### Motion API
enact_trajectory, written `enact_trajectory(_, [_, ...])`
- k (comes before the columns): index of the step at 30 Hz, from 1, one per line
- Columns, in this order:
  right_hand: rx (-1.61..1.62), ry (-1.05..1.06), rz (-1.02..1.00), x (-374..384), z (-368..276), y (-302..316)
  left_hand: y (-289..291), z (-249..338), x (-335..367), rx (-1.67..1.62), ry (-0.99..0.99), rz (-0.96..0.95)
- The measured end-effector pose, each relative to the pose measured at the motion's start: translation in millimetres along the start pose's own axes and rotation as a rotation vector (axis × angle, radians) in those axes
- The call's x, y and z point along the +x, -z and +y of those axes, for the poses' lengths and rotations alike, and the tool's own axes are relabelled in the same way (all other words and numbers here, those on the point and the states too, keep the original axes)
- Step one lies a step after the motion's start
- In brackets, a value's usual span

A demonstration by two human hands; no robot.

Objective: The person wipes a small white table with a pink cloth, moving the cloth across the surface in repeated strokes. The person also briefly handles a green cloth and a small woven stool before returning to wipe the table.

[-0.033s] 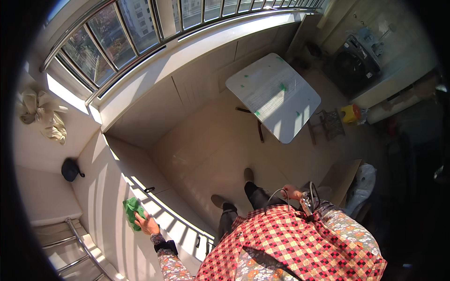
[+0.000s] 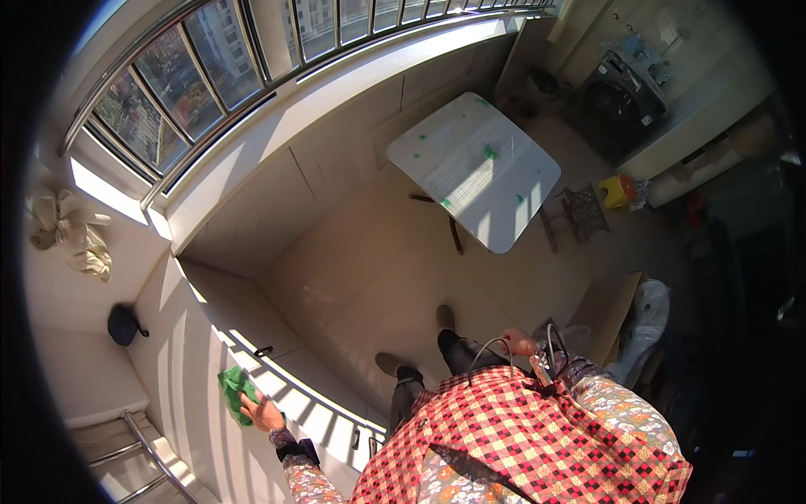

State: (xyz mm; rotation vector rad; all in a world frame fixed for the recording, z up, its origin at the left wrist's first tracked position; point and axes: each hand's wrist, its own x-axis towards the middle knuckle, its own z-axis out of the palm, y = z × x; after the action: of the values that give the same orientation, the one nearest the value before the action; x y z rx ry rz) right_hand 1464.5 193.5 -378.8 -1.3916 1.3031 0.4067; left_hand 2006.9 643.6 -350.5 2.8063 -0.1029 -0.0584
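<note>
Nothing has visibly shifted since the earlier frame: the left hand [image 2: 262,413], lower left, presses its fingers flat on a green cloth [image 2: 235,388] against the sunlit white ledge [image 2: 201,353]. Right hand [image 2: 520,343] curls around grey cables [image 2: 491,349] at the waist, keeping them clear.

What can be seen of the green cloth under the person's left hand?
The green cloth is a small, soft-looking piece of bright green fabric, bunched and creased rather than spread flat. It lies on the white ledge along the wall, in a patch striped with sunlight and shadow. The left hand rests on its near edge, fingers pressed onto the fabric, covering part of it. Nothing else touches it; whether it is wet or dry cannot be told.
</note>
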Motion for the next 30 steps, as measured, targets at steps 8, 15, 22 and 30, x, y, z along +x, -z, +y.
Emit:
enact_trajectory(8, [0.017,0.197,0.190,-26.8,15.2,-10.6,-37.5,-38.6,-79.2,0.238,-0.203,-0.051])
enact_trajectory(15, [0.190,-0.029,0.297,-56.7,87.5,22.3,-107.0,188.0,-137.9,-0.036,-0.628,-0.508])
enact_trajectory(22, [-0.187,0.053,0.585,-74.6,202.1,37.0,-147.9,331.9,-181.7,-0.094,-0.867,-0.771])
enact_trajectory(30, [0.187,-0.087,0.782,-87.4,214.5,-5.0,-166.4,371.1,-174.7,-0.063,-0.950,-0.926])
